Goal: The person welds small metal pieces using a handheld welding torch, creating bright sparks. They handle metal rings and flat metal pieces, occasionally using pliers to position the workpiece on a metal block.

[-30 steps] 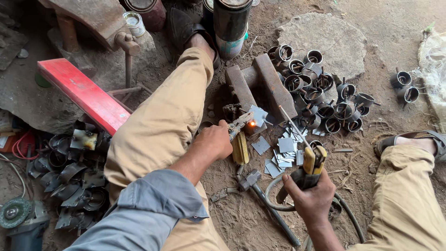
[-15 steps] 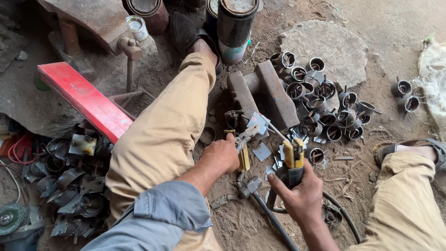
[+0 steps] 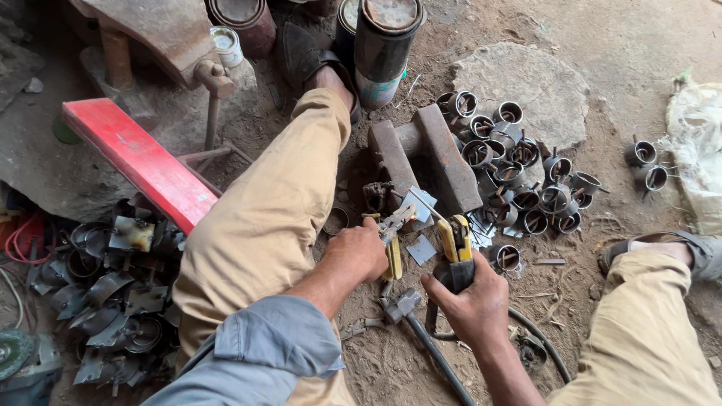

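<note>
An informal metalworking workshop is indicated. Work is conducted on a bare dirt floor (image 3: 647, 45). A rusty steel anvil block (image 3: 440, 154), a heap of short grey metal pipe rings (image 3: 519, 177), dark cut sheet-metal scraps (image 3: 113, 301) and a red-painted steel beam (image 3: 139, 162) are present.

I am sitting on a bare dirt floor (image 3: 639, 45) that is carrying a flat stone (image 3: 519, 83), two rusty iron blocks (image 3: 444, 154), a heap of short metal rings (image 3: 519, 180), a pile of cut metal scraps (image 3: 113, 301), a red beam (image 3: 139, 162) and small square plates (image 3: 421, 248).
</note>
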